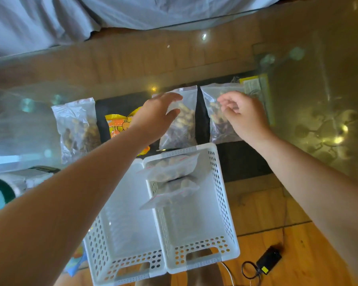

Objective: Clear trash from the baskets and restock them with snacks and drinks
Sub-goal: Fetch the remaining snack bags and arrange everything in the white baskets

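Two white perforated baskets stand side by side on the glass table: the left basket holds nothing I can see, the right basket holds two clear zip bags of nuts. Beyond them lie three more clear bags of nuts, one at the left, one in the middle and one at the right, plus an orange snack packet. My left hand hovers over the middle bag, fingers spread. My right hand hovers over the right bag, fingers loosely curled, holding nothing.
A yellow-edged packet lies behind the right bag. A white and green object sits at the left edge. A blue wrapper lies left of the baskets. Under the glass, a black adapter with cable rests on the wooden floor.
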Demonstrator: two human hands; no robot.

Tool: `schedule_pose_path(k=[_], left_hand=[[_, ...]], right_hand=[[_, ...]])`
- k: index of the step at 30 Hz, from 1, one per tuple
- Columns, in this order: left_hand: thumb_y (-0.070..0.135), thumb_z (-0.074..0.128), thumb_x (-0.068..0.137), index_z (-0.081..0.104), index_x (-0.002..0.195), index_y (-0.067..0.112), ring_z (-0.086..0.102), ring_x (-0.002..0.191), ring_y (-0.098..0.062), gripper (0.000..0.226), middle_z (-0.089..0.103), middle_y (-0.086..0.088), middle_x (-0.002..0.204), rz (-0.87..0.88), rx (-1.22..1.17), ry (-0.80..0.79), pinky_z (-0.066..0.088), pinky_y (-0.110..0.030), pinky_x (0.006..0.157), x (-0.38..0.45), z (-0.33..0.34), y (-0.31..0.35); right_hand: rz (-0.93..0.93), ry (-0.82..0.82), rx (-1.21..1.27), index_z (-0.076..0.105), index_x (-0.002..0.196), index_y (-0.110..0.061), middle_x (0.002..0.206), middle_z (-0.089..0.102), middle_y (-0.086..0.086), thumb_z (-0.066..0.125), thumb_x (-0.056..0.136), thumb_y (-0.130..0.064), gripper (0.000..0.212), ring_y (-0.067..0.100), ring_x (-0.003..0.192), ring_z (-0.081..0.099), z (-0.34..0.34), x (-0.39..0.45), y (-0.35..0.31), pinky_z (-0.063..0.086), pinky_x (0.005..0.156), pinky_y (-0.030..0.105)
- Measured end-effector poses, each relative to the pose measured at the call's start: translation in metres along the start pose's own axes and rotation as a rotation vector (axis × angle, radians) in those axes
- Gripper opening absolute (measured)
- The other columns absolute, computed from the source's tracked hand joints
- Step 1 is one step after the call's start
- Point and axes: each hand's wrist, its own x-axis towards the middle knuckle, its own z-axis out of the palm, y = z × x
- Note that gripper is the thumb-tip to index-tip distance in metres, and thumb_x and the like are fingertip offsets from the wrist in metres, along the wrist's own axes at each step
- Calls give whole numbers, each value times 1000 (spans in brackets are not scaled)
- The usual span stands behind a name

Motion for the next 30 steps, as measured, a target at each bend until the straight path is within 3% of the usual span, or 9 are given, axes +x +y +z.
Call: schedule_pose_path(k=[6,10,13,17,20,22,23,25,30], left_hand=[[20,45,96,37,141,19,44,128,-28,46,44,-6,143,-49,181,6,39,-43,104,51,15,-9],[16,38,99,36,141,20,47,125,-30,42,46,-6,143,-79,233,-61,38,-45,104,63,18,-12],[13,37,99,41,138,20,52,121,-29,40,52,-6,138,-53,216,-57,41,-44,102,64,18,-14],[10,41,97,50,132,17,53,118,-27,36,55,-7,131,-52,248,-6,38,-42,103,64,14,-13],[0,42,93,60,103,14,57,106,-33,25,57,-11,120,-53,287,-2,42,-42,97,60,9,-10],[-3,43,91,54,90,19,58,101,-35,24,58,-14,116,-58,262,5,47,-44,92,54,5,-5],[0,44,92,58,90,16,58,99,-35,22,58,-14,115,-61,227,15,49,-44,89,50,3,-1],[8,45,95,67,103,8,60,98,-32,23,61,-12,113,-34,169,51,51,-43,88,40,-1,7],[15,49,95,70,105,13,57,85,-23,23,60,1,95,94,138,126,42,-30,70,-1,-12,27]], right_hand=[[-32,5,-245,52,126,-16,136,50,4,46,91,-6,37,20,127,44,12,49,27,32,96,21],[-1,-216,-405,26,144,-29,155,22,4,38,97,-11,52,25,145,9,16,63,34,9,115,47],[49,-239,-392,24,144,-32,149,33,6,35,98,-11,52,25,145,7,15,66,35,-4,113,54],[3,-87,-491,39,136,-25,129,52,11,44,92,-1,50,30,127,42,8,67,35,1,115,50],[-1,-42,-496,48,130,-18,125,57,11,49,92,-7,39,30,120,49,2,64,36,6,116,42],[-15,-20,-466,55,124,-14,122,60,11,50,93,-13,32,30,115,52,-3,55,36,25,108,38],[-15,-7,-424,58,121,-12,120,62,11,52,92,-15,30,30,112,54,-6,49,34,35,97,35],[-7,4,-324,64,111,-10,110,66,10,56,89,-17,24,27,101,59,-15,35,29,37,76,26],[-34,-46,-150,71,87,-15,83,67,0,61,82,-14,11,20,82,62,-44,-17,13,50,73,35]])
